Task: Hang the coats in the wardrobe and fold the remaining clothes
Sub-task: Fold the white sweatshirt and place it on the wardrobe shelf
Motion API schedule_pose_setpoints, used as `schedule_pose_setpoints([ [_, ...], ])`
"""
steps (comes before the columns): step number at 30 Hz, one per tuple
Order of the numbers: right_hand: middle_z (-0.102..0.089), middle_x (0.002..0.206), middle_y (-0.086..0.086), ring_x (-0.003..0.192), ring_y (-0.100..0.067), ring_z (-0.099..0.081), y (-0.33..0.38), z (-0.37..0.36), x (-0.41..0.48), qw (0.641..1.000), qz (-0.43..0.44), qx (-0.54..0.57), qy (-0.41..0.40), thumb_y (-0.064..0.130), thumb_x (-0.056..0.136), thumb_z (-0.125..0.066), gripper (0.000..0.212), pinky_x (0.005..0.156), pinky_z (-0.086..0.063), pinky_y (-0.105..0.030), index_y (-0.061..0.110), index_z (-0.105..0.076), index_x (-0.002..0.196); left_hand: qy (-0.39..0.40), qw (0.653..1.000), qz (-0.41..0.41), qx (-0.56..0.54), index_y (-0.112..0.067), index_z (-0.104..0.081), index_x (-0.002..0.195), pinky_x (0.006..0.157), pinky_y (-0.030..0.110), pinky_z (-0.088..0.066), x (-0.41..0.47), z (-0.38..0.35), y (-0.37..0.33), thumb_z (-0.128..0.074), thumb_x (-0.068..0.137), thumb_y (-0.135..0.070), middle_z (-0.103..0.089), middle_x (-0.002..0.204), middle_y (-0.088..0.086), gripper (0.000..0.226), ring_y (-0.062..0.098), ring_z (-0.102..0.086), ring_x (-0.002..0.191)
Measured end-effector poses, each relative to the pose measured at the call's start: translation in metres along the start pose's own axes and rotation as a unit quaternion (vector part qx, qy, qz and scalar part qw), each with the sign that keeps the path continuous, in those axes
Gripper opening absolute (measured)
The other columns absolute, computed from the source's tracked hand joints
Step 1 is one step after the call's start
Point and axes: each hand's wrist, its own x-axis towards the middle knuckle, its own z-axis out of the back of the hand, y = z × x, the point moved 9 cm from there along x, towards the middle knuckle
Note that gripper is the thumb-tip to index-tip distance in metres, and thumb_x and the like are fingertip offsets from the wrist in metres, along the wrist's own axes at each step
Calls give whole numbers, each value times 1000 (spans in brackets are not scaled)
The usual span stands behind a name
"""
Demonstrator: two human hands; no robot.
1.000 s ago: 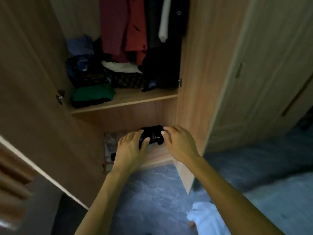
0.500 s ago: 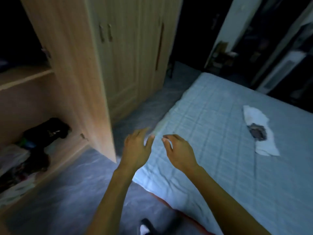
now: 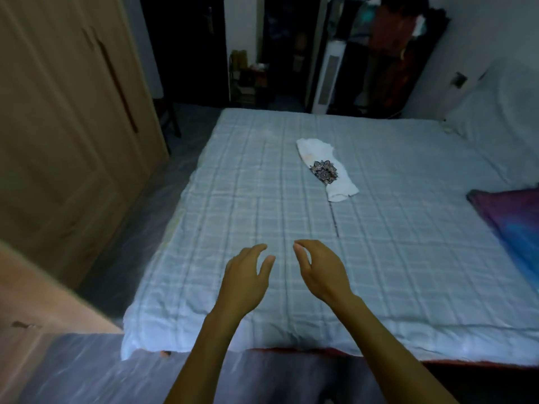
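Note:
A folded white garment (image 3: 326, 167) with a dark patterned print lies on the light checked bed (image 3: 262, 217), toward its far middle. My left hand (image 3: 246, 275) and my right hand (image 3: 319, 269) hover side by side over the near part of the bed, fingers loosely bent, holding nothing. Both are well short of the white garment. The wooden wardrobe (image 3: 67, 126) stands at the left with this door shut; its open section is out of view.
A purple and blue cloth (image 3: 513, 223) lies at the bed's right edge. A white pillow (image 3: 495, 112) sits at the far right. A white tower fan (image 3: 328, 80) and hanging clothes (image 3: 393, 48) stand beyond the bed. Grey floor runs between wardrobe and bed.
My hands left the black folded garment on the wardrobe's lower shelf. My view swung right from the open wardrobe to the bed, and both hands now hang empty over it.

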Motion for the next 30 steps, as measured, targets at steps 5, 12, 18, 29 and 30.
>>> schedule_pose_setpoints([
  [5, -64, 119, 0, 108, -16, -58, -102, 42, 22, 999, -42, 27, -7, 38, 98, -43, 35, 91, -41, -25, 17, -64, 119, 32, 999, -7, 38, -19, -51, 132, 105, 35, -37, 45, -85, -54, -44, 96, -42, -54, 133, 2, 43, 17, -50, 121],
  [12, -62, 122, -1, 110, -16, -57, -236, 111, 63, 993, -111, 44, -1, 38, 99, -42, 37, 91, -39, -23, 17, -62, 121, 86, 995, -10, 58, -19, -52, 131, 103, 29, -36, 101, -188, -122, -46, 95, -41, -55, 132, 2, 43, 16, -50, 121],
  [18, -62, 121, 0, 109, -15, -57, -276, 92, 113, 989, -124, 68, 31, 37, 99, -42, 35, 92, -40, -23, 17, -61, 121, 97, 992, 0, 75, -19, -51, 132, 99, 23, -33, 160, -215, -127, -45, 95, -41, -55, 132, 1, 44, 15, -50, 121],
  [29, -59, 126, -2, 112, -17, -57, -299, 52, 215, 985, -156, -4, 76, 36, 98, -45, 37, 94, -41, -26, 17, -57, 127, 167, 986, -1, 24, -20, -48, 134, 100, 24, -33, 306, -264, -92, -45, 96, -41, -52, 134, 2, 44, 15, -49, 121],
  [30, -60, 125, -2, 111, -17, -57, -305, 52, 224, 984, -161, -13, 77, 35, 98, -45, 36, 93, -41, -25, 17, -58, 126, 176, 984, -4, 19, -19, -48, 134, 100, 23, -32, 319, -272, -90, -46, 96, -40, -52, 134, 3, 44, 15, -48, 121],
])
